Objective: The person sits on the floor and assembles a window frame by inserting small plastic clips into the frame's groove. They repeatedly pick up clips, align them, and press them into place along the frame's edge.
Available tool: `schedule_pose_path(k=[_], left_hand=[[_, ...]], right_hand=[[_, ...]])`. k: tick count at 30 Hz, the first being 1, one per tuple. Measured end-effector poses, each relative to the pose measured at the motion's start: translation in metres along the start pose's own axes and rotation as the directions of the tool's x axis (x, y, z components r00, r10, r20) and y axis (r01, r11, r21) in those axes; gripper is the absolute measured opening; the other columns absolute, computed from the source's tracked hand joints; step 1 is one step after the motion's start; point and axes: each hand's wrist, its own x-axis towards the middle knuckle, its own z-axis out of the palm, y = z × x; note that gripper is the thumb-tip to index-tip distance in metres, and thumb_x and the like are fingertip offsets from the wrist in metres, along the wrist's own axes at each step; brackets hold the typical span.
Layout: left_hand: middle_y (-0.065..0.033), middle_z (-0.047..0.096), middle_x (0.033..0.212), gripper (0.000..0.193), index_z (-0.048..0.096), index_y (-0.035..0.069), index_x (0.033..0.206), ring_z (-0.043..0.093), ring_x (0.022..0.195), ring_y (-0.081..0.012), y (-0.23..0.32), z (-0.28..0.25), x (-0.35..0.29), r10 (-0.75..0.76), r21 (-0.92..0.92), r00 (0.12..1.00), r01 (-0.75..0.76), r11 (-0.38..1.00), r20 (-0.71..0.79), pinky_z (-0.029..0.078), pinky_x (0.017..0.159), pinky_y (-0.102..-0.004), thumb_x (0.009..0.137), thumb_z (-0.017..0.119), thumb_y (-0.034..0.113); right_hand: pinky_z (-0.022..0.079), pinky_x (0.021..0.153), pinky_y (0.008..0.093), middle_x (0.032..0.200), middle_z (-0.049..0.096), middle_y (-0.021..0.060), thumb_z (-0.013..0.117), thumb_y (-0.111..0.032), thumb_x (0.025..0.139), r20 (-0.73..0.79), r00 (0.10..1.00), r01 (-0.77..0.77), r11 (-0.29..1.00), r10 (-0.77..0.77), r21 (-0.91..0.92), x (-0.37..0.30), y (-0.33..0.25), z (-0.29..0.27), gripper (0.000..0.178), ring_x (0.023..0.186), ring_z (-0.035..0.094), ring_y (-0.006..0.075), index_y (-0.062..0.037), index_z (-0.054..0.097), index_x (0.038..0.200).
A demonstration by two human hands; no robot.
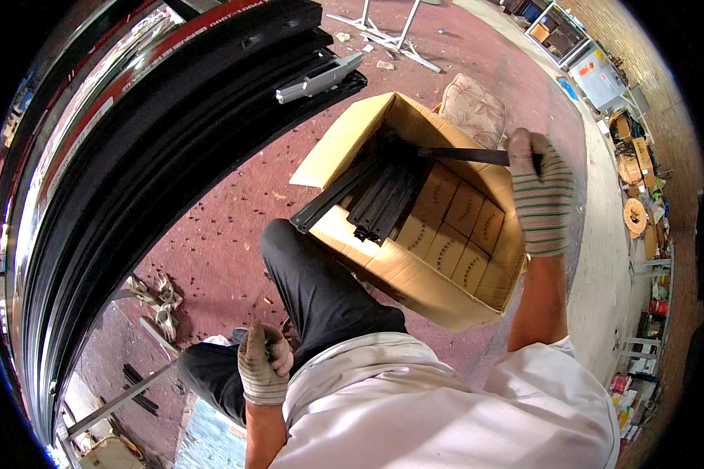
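My right hand, in a striped knit glove, is closed on one end of a flat black strip. The strip reaches leftward over an open cardboard box, its far end among dark pieces inside. Several long black strips lie bundled in the box's left part, and one more leans over its near left wall. Small brown cartons line the bottom. My left hand, gloved with bare fingertips, rests curled by my lap; a dark bit shows at the fingers, too small to name.
A tall stack of long black panels fills the left side, with a grey metal piece on its end. Behind the box sits a patterned cushion. Small dark bits dot the red floor; shelves of goods line the right wall.
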Motion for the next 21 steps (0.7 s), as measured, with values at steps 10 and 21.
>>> schedule_pose_path(k=[10,21], left_hand=[[0.001,0.05,0.06,0.035,0.068,0.011,0.087,0.039,0.042,-0.0081,-0.007,-0.006,0.0,0.0,0.027,0.999,-0.001,1.0,0.049,0.03,0.035,-0.0225,0.096,0.061,0.044],[0.0005,0.049,0.061,0.034,0.067,0.011,0.087,0.036,0.042,-0.008,-0.007,0.0,-0.009,0.008,0.059,0.999,-0.011,0.998,0.045,0.028,0.036,-0.0216,0.094,0.065,0.044]], right_hand=[[0.026,0.043,0.0209,0.063,0.051,-0.0046,0.054,-0.045,0.099,-0.262,0.885,-0.145,0.762,0.385,0.631,0.028,-0.014,-0.08,0.043,0.05,0.04,0.0034,-0.0051,0.07,0.105],[0.05,0.081,0.0354,0.099,0.069,0.0087,0.075,-0.023,0.089,0.383,0.923,-0.385,-0.05,-0.045,0.921,-0.009,-0.04,0.036,0.035,0.091,0.066,0.0209,-0.0027,0.063,0.115]])
